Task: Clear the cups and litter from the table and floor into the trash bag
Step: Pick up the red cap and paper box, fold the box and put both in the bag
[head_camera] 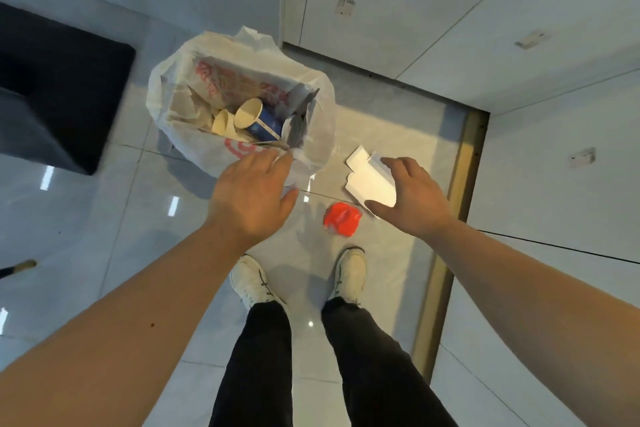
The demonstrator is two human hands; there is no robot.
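Two paper cups (239,118) lie inside the white trash bag (194,149); left hand (252,198) spread open at its rim, right hand (408,198) gripping white folded cardboard (367,180) beside it, red wrapper (341,220) nearby

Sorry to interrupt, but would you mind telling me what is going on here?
A person is standing over an open trash bag on the tiled floor, which already holds paper cups and other litter. The right hand has a grip on a piece of white cardboard. The left hand, fingers spread and empty, is at the bag's near edge. A crumpled red wrapper lies on the floor in front of the shoes.
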